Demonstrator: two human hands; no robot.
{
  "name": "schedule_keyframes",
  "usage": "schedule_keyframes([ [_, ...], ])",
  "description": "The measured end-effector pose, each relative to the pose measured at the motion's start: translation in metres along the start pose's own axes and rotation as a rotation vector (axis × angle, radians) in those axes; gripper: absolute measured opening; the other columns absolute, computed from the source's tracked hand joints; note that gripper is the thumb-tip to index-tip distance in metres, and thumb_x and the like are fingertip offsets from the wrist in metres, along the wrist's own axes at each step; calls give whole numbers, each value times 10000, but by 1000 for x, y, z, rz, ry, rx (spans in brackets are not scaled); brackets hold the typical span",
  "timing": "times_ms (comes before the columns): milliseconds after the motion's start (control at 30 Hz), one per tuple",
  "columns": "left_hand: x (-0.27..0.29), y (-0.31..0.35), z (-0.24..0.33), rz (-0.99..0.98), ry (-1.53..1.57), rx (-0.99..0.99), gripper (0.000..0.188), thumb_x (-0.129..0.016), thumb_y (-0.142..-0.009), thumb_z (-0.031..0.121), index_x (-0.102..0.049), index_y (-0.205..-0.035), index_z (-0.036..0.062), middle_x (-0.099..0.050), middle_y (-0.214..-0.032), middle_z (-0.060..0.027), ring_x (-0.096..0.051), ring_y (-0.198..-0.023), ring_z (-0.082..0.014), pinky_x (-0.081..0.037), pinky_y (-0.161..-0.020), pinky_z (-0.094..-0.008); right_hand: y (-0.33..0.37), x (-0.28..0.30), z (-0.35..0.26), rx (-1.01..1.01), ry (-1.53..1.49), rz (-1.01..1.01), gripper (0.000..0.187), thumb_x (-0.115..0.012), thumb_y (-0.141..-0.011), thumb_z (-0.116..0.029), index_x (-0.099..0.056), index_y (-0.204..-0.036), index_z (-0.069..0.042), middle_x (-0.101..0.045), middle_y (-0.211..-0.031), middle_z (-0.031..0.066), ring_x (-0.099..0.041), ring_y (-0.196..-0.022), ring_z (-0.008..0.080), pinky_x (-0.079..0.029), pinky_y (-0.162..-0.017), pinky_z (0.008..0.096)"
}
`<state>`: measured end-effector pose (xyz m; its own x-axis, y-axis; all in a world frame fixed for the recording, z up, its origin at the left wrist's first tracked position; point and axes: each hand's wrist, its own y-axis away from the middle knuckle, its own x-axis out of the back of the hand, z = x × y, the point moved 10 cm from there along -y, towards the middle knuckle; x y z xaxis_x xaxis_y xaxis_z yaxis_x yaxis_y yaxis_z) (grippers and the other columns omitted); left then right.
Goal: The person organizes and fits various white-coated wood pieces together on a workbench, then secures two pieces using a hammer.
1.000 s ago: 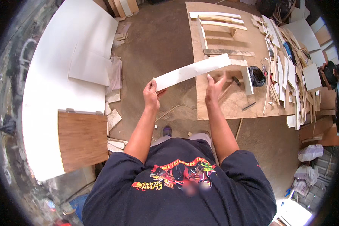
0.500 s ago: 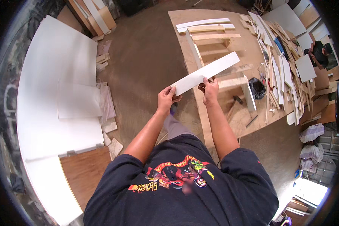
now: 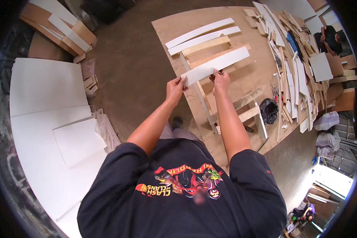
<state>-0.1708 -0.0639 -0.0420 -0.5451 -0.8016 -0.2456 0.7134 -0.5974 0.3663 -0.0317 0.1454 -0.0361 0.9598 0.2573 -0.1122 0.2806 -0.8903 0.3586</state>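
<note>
Both my hands hold a flat white board (image 3: 231, 60) over a large plywood table top. My left hand (image 3: 174, 92) pinches its near left end between thumb and fingers. My right hand (image 3: 221, 81) grips the lower edge around the middle, thumb on the white face. Beneath the board lies a frame of pale wooden slats (image 3: 205, 46), with a long side rail (image 3: 204, 104) running toward me. The board hides part of that frame; whether they touch I cannot tell. Beyond it rest two white strips (image 3: 204, 39), side by side.
A black plastic bag (image 3: 269, 111) sits on the plywood table (image 3: 162, 27) near the frame's right end. Offcuts and strips (image 3: 295, 81) pile up along the right side. Large white panels (image 3: 47, 89) stand at the left. Another person (image 3: 332, 41) is at the far right.
My view has shifted, and I am closer to the table. Both hands have carried the white board farther over the slatted frame, keeping hold of it.
</note>
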Motion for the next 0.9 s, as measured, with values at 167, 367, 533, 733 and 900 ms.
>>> schedule_keyframes([
  [167,-12,-78,3,48,-115,-61,357,-636,-967,290,-709,-1080,-41,-682,-791,-35,-610,-636,-76,-521,-586,-255,-73,-17,3,-7,155,77,187,-680,-904,-87,-624,-1003,61,-651,-816,82,-604,-632,139,-512,-557,276],
  [367,-11,-118,-4,98,-383,-24,389,-690,-918,336,-722,-1046,-30,-690,-701,-63,-627,-617,-84,-513,-586,-285,-111,-19,10,-2,287,222,317,-695,-900,-126,-621,-1109,99,-657,-730,85,-597,-611,151,-480,-588,295],
  [533,-5,-118,2,171,-297,-19,362,-710,-903,324,-739,-1015,-18,-687,-680,-66,-634,-610,-90,-504,-585,-274,-93,-30,-11,87,563,303,307,-743,-861,-94,-623,-1050,117,-663,-749,93,-591,-570,113,-488,-492,260],
  [733,-2,-120,-4,158,-253,17,336,-734,-890,286,-742,-1021,-24,-698,-705,-67,-640,-617,-90,-501,-585,-262,-91,-29,-20,113,598,233,460,-786,-824,-104,-580,-1177,105,-670,-753,109,-607,-574,123,-489,-480,263],
  [900,-12,-123,3,6,-212,12,296,-720,-909,211,-687,-1001,-68,-684,-778,-50,-635,-675,-98,-500,-632,-248,-92,-26,-14,91,575,212,557,-799,-810,-144,-548,-1259,71,-664,-764,108,-627,-631,140,-486,-517,295],
])
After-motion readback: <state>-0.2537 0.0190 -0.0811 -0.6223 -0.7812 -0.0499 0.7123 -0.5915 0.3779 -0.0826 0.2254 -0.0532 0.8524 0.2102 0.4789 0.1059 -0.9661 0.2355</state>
